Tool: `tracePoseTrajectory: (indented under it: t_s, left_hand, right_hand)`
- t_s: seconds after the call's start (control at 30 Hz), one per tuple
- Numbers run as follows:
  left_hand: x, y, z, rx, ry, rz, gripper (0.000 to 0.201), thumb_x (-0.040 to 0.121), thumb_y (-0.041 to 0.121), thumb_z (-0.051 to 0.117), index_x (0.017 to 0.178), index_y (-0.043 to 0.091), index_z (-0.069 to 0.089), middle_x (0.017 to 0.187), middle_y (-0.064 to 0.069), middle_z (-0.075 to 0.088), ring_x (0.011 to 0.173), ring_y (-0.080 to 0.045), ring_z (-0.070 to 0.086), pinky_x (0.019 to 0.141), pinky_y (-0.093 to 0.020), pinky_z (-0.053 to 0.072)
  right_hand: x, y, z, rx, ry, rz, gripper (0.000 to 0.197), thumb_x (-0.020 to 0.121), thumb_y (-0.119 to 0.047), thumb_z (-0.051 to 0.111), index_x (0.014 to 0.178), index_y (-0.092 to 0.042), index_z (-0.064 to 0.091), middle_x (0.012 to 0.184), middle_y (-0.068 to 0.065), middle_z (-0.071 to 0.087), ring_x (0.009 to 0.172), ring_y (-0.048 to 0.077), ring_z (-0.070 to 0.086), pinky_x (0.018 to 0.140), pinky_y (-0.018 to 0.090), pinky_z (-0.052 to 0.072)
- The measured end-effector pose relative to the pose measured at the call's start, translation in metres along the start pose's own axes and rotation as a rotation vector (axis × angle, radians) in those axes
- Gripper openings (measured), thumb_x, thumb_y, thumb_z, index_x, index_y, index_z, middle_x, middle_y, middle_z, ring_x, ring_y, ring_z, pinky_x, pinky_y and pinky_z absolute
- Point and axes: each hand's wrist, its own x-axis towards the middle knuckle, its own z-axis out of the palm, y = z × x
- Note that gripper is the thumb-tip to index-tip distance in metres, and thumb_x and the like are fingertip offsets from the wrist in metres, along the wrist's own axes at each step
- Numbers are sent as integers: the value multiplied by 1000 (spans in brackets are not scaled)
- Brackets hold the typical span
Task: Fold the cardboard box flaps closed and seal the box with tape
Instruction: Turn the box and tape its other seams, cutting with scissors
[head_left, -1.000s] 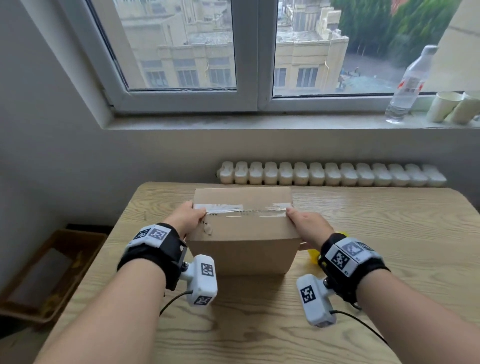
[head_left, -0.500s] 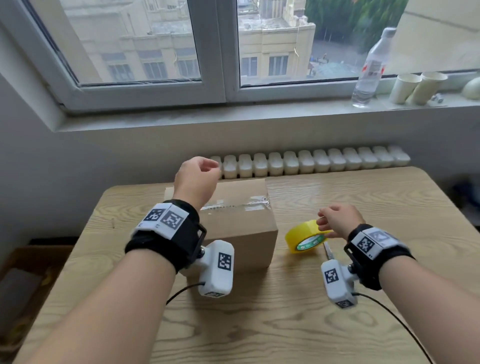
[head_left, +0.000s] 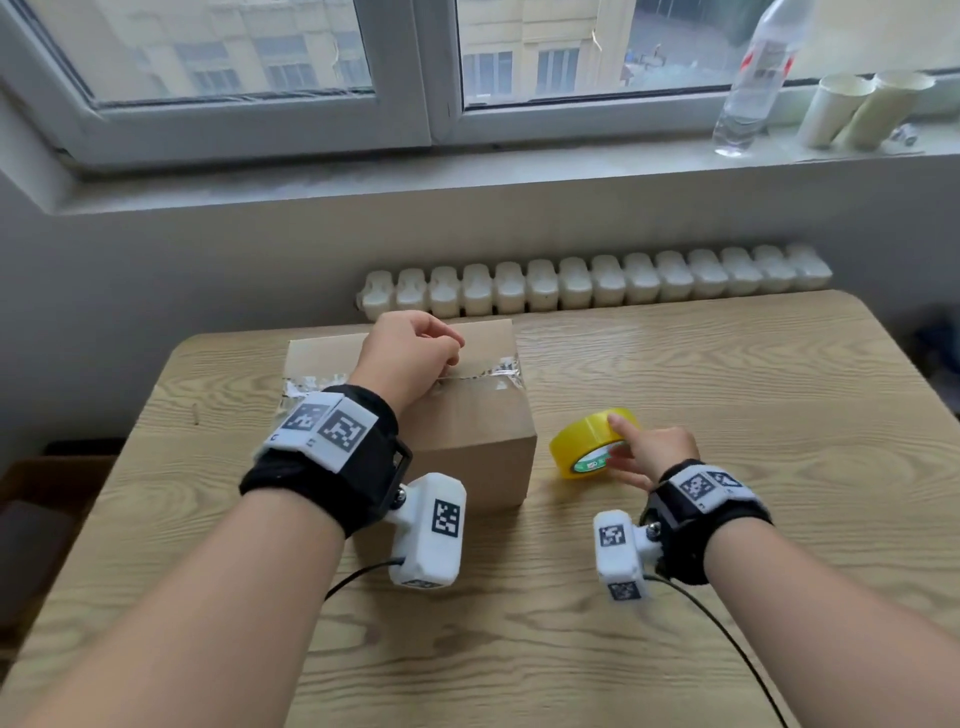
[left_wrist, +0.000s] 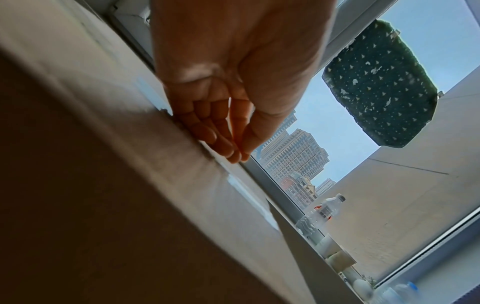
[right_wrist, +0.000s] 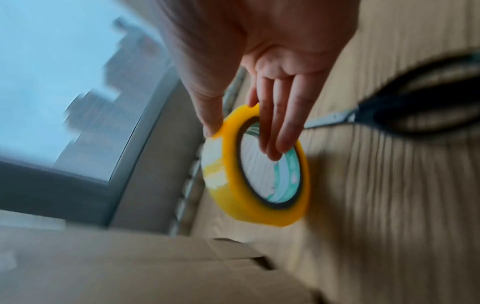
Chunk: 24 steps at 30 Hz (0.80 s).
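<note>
A closed cardboard box (head_left: 467, 441) stands on the wooden table (head_left: 753, 415), with a strip of clear tape (head_left: 501, 370) along its top seam. My left hand (head_left: 451, 352) rests on the box top at the seam, fingers curled and thumb against the fingertips (left_wrist: 233, 156); nothing shows between them. To the right of the box, a yellow tape roll (head_left: 579, 441) is tilted up on its edge. My right hand (head_left: 621, 441) pinches it, thumb on the outer rim and fingers (right_wrist: 275, 144) across the core of the roll (right_wrist: 233, 185).
Black-handled scissors (right_wrist: 415, 115) lie on the table just right of the roll. A white radiator (head_left: 597, 283) runs behind the table. On the sill stand a plastic bottle (head_left: 753, 78) and paper cups (head_left: 836, 109). A brown box (head_left: 31, 519) sits on the floor at left.
Both hands left the ends of the taped seam. My right hand moved right and took hold of the yellow roll, tilting it up. My left hand lifted, then settled on the box top.
</note>
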Motion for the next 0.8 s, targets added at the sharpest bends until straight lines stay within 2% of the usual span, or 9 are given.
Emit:
tracePoseTrajectory:
  t_s: [0.13,0.2,0.27,0.33,0.4,0.47,0.53,0.67,0.8]
  left_hand:
    - [0,0,0,43,-15,0,21,86,5,57,73,18,67,74,-2,67,69,-14,60,68,-25,53]
    - [-1,3,1,45,-27,-3,22,86,5,57,72,18,66,75,-2,67,72,-16,62,71,-27,54]
    - [-5,10,2,61,-42,9,21,86,6,56,73,18,66,75,0,66,71,-14,62,64,-24,53]
    - [-10,21,4,78,-76,24,18,88,6,55,77,16,67,75,0,67,66,-11,60,56,-19,45]
    - [-16,37,8,73,-142,35,16,89,7,55,79,12,66,74,-2,68,62,-11,60,56,-20,46]
    - [-23,56,11,69,-227,44,15,90,9,56,77,11,64,72,-3,67,58,-11,60,57,-22,48]
    - [-30,74,16,80,-303,51,16,91,12,56,77,9,63,71,-4,67,57,-11,60,58,-22,50]
    - [-41,94,29,82,-334,66,28,93,28,58,92,2,66,77,-8,69,60,-14,64,63,-25,56]
    - [-44,101,36,-12,-278,40,38,92,32,62,101,-5,62,74,-9,65,59,-15,63,67,-31,58]
  right_hand:
    - [-4,-4,0,223,-32,82,30,80,-4,74,99,11,57,94,28,67,73,30,68,49,32,56]
    - [-13,-8,0,246,-49,57,31,80,-1,74,102,13,58,91,28,66,71,29,67,42,25,54]
    - [-24,-17,0,258,-78,11,36,80,-2,74,108,15,58,83,24,66,70,27,67,41,21,52]
    - [-38,-31,-3,293,-92,-28,44,80,-4,75,116,13,55,82,23,66,70,26,67,42,21,52]
    - [-53,-51,-8,382,-104,-76,64,79,-2,75,133,6,42,89,24,67,71,26,68,46,27,55]
    - [-71,-73,-14,452,-148,-131,86,79,1,74,148,-10,24,100,25,66,75,27,68,56,34,57]
    - [-92,-91,-18,472,-198,-189,93,79,4,71,151,-21,17,108,24,64,78,26,67,64,35,56]
    - [-125,-112,-23,534,-270,-272,85,76,8,71,144,-23,30,124,22,58,89,29,65,62,35,60]
    - [-147,-118,-26,592,-297,-356,79,76,10,71,140,-21,37,110,16,60,74,24,68,55,29,59]
